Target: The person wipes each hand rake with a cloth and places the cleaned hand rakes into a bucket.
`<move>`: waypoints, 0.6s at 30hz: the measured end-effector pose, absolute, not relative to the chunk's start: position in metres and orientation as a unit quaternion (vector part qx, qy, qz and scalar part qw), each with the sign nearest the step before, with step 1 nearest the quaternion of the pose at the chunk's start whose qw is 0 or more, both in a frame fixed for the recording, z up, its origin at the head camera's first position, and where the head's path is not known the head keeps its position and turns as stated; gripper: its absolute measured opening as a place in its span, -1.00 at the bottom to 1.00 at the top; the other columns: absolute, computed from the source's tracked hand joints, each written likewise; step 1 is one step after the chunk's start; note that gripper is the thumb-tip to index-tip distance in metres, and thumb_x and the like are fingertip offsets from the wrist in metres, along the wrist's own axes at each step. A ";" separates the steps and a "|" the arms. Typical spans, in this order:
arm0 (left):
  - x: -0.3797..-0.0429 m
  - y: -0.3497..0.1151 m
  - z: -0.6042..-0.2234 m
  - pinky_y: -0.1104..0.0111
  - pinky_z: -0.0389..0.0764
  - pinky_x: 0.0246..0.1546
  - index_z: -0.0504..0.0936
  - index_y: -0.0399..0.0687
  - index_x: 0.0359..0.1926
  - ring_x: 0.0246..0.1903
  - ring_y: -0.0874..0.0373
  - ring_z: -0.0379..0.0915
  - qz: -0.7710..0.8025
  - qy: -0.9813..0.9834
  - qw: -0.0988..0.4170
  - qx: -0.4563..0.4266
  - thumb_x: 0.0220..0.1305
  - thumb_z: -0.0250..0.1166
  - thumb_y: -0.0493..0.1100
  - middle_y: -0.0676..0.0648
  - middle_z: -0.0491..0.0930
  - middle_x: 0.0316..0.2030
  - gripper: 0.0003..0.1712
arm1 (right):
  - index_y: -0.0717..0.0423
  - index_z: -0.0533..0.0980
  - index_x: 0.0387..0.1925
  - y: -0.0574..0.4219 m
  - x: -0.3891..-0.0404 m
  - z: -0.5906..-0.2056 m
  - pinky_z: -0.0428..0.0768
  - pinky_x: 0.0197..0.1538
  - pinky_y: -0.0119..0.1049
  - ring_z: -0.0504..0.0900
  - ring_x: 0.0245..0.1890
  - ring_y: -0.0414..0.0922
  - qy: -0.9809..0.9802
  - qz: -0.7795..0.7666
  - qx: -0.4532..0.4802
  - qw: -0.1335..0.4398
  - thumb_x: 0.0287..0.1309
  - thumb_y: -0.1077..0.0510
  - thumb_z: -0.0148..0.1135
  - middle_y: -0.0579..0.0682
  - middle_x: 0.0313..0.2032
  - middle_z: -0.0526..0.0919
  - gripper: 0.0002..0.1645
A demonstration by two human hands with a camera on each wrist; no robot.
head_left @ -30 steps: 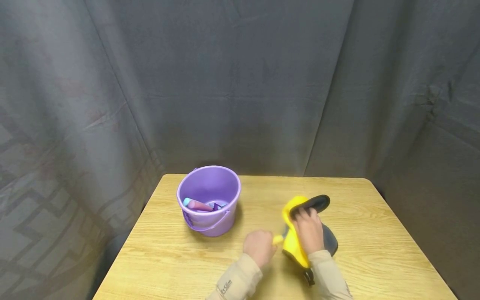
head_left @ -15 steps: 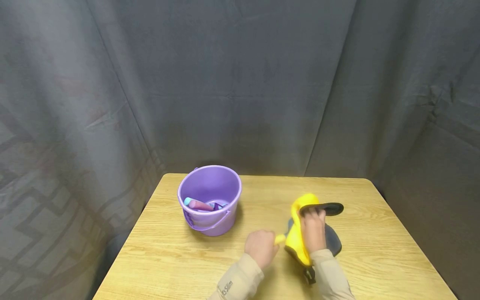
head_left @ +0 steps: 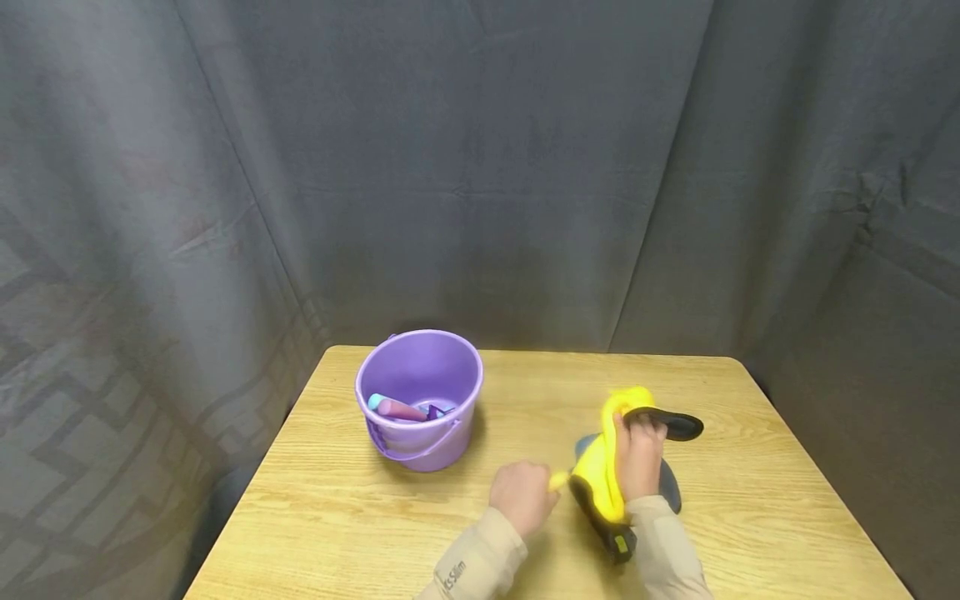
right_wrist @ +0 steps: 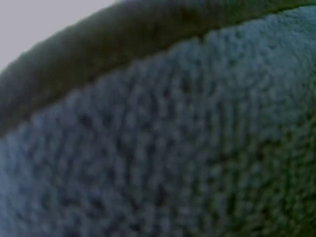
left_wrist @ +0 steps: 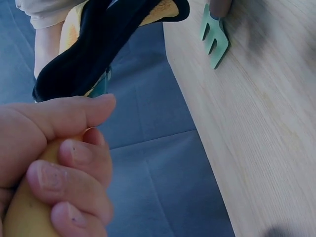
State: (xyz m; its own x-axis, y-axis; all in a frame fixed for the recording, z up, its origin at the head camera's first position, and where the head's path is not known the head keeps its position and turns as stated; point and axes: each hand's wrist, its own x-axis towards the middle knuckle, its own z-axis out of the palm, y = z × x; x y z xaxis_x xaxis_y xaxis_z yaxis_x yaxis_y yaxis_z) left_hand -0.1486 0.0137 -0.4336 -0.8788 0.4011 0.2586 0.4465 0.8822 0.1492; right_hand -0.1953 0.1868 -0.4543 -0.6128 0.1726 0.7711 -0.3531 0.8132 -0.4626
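So the thing that matters here is the line of the yellow handle [head_left: 558, 481]. The left hand [head_left: 521, 496] has its fingers curled right round it, and from there it points toward the right edge of the surface [head_left: 765, 492], tipped slightly toward the far edge. A blue-grey flat piece [head_left: 669, 493] peeks out past the yellow cloth [head_left: 602, 479], and I'd guess it's the head of the same tool, though the join is covered.

The right hand [head_left: 640, 462] grips the bunched cloth, fingertips hidden at its black border, so it's the nearer hand to that flat piece; the left is the one down the handle end. Right wrist view is just blurry fabric, no help. Can't tell if the tool touches the surface. Purple bucket [head_left: 450, 454] is well apart, toward the far left corner.
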 end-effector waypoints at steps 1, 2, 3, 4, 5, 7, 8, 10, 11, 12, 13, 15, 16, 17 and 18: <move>-0.149 0.014 -0.434 0.53 0.19 -0.76 0.42 -0.01 -0.72 -0.80 0.30 0.15 -0.105 -0.964 0.106 -0.220 -0.10 0.37 -0.01 0.12 0.30 -0.80 -0.67 | 0.39 0.33 -0.68 0.188 -0.195 -0.454 0.24 -0.22 0.11 0.33 -0.45 0.26 -0.845 0.311 0.042 0.433 0.16 0.27 0.06 0.25 -0.61 0.37 -0.64; -0.149 0.014 -0.433 0.52 0.19 -0.76 0.42 -0.01 -0.72 -0.80 0.30 0.15 -0.106 -0.964 0.103 -0.220 -0.09 0.37 -0.01 0.12 0.30 -0.80 -0.67 | 0.36 0.31 -0.70 0.189 -0.195 -0.454 0.24 -0.23 0.10 0.33 -0.45 0.27 -0.843 0.321 0.032 0.430 0.19 0.24 0.03 0.25 -0.61 0.37 -0.61; -0.150 0.015 -0.433 0.52 0.19 -0.76 0.42 -0.01 -0.72 -0.80 0.29 0.15 -0.108 -0.965 0.100 -0.219 -0.09 0.37 -0.02 0.12 0.30 -0.80 -0.67 | 0.36 0.30 -0.71 0.190 -0.196 -0.453 0.23 -0.24 0.10 0.32 -0.46 0.27 -0.842 0.327 0.027 0.429 0.22 0.22 0.01 0.26 -0.61 0.37 -0.58; -0.150 0.014 -0.433 0.52 0.20 -0.76 0.43 -0.01 -0.71 -0.80 0.29 0.15 -0.108 -0.965 0.096 -0.218 -0.09 0.37 -0.01 0.12 0.30 -0.80 -0.68 | 0.36 0.30 -0.71 0.191 -0.196 -0.453 0.23 -0.25 0.10 0.32 -0.47 0.27 -0.839 0.327 0.026 0.434 0.22 0.21 0.00 0.27 -0.61 0.38 -0.58; -0.150 0.014 -0.434 0.52 0.20 -0.76 0.43 -0.01 -0.71 -0.80 0.29 0.15 -0.108 -0.966 0.095 -0.217 -0.09 0.37 -0.01 0.12 0.30 -0.80 -0.68 | 0.36 0.29 -0.72 0.192 -0.196 -0.453 0.21 -0.26 0.09 0.32 -0.49 0.27 -0.836 0.328 0.026 0.439 0.24 0.19 -0.02 0.27 -0.61 0.38 -0.55; -0.149 0.014 -0.434 0.51 0.20 -0.77 0.44 -0.02 -0.70 -0.80 0.28 0.16 -0.105 -0.966 0.095 -0.215 -0.09 0.37 0.00 0.11 0.30 -0.80 -0.67 | 0.36 0.28 -0.73 0.194 -0.197 -0.452 0.19 -0.25 0.09 0.32 -0.52 0.26 -0.828 0.329 0.029 0.453 0.25 0.18 -0.03 0.29 -0.62 0.37 -0.53; -0.149 0.013 -0.435 0.51 0.20 -0.77 0.44 -0.02 -0.70 -0.80 0.28 0.16 -0.103 -0.967 0.096 -0.214 -0.10 0.37 0.01 0.11 0.30 -0.79 -0.68 | 0.38 0.29 -0.72 0.194 -0.197 -0.452 0.17 -0.25 0.10 0.32 -0.52 0.27 -0.825 0.329 0.029 0.459 0.25 0.18 -0.03 0.31 -0.61 0.38 -0.53; -0.149 0.012 -0.435 0.51 0.20 -0.77 0.46 -0.03 -0.69 -0.80 0.28 0.17 -0.100 -0.967 0.097 -0.214 -0.11 0.37 0.02 0.11 0.31 -0.79 -0.68 | 0.42 0.31 -0.70 0.196 -0.196 -0.451 0.16 -0.22 0.12 0.33 -0.49 0.29 -0.819 0.334 0.019 0.465 0.24 0.20 -0.03 0.36 -0.57 0.40 -0.54; -0.149 0.012 -0.436 0.51 0.20 -0.78 0.46 -0.03 -0.68 -0.80 0.28 0.17 -0.101 -0.967 0.096 -0.215 -0.11 0.38 0.02 0.11 0.32 -0.79 -0.68 | 0.45 0.32 -0.68 0.197 -0.195 -0.450 0.15 -0.19 0.12 0.33 -0.46 0.31 -0.819 0.339 0.012 0.462 0.25 0.20 -0.04 0.39 -0.54 0.41 -0.54; -0.149 0.011 -0.436 0.51 0.20 -0.78 0.47 -0.02 -0.68 -0.80 0.28 0.18 -0.101 -0.967 0.095 -0.215 -0.11 0.38 0.01 0.11 0.32 -0.79 -0.69 | 0.48 0.34 -0.65 0.198 -0.195 -0.450 0.15 -0.17 0.13 0.34 -0.42 0.33 -0.820 0.342 0.004 0.459 0.23 0.22 -0.02 0.41 -0.50 0.42 -0.57; -0.149 0.010 -0.436 0.51 0.20 -0.78 0.47 -0.02 -0.68 -0.80 0.28 0.18 -0.099 -0.967 0.094 -0.215 -0.11 0.38 0.02 0.11 0.32 -0.79 -0.69 | 0.51 0.36 -0.63 0.199 -0.194 -0.449 0.15 -0.16 0.13 0.34 -0.39 0.34 -0.821 0.346 -0.005 0.454 0.23 0.24 -0.02 0.44 -0.47 0.43 -0.59; -0.149 0.009 -0.437 0.50 0.20 -0.78 0.47 -0.02 -0.68 -0.80 0.28 0.18 -0.102 -0.968 0.089 -0.213 -0.11 0.38 0.02 0.11 0.32 -0.78 -0.70 | 0.55 0.38 -0.59 0.202 -0.194 -0.450 0.14 -0.13 0.13 0.34 -0.35 0.36 -0.823 0.347 -0.020 0.449 0.21 0.27 0.00 0.47 -0.41 0.44 -0.63; -0.149 0.009 -0.437 0.50 0.20 -0.78 0.47 -0.02 -0.68 -0.80 0.28 0.18 -0.102 -0.968 0.088 -0.211 -0.11 0.38 0.02 0.11 0.32 -0.78 -0.69 | 0.57 0.39 -0.57 0.203 -0.194 -0.451 0.14 -0.13 0.13 0.35 -0.33 0.37 -0.823 0.347 -0.026 0.448 0.20 0.27 0.01 0.48 -0.39 0.45 -0.63; -0.149 0.008 -0.437 0.50 0.20 -0.78 0.47 -0.02 -0.68 -0.80 0.28 0.18 -0.104 -0.968 0.086 -0.210 -0.11 0.38 0.02 0.11 0.32 -0.78 -0.69 | 0.58 0.39 -0.55 0.204 -0.194 -0.451 0.14 -0.12 0.14 0.35 -0.32 0.37 -0.823 0.347 -0.030 0.448 0.19 0.29 0.01 0.48 -0.38 0.45 -0.65; -0.149 0.008 -0.437 0.50 0.20 -0.78 0.47 -0.02 -0.68 -0.80 0.28 0.18 -0.103 -0.969 0.086 -0.209 -0.11 0.38 0.02 0.11 0.32 -0.78 -0.69 | 0.59 0.39 -0.55 0.205 -0.194 -0.452 0.14 -0.12 0.14 0.34 -0.32 0.38 -0.822 0.347 -0.033 0.450 0.18 0.30 0.03 0.49 -0.37 0.45 -0.66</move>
State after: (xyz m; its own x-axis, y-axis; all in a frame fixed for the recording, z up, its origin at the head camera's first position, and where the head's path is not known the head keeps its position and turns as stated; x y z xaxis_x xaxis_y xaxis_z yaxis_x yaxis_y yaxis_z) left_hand -0.1490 0.0081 -0.4375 -0.8983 0.3864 0.2090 0.4218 0.8917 0.1641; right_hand -0.1944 0.2048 -0.4518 -0.5924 0.3663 0.7176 -0.2594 0.7565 -0.6003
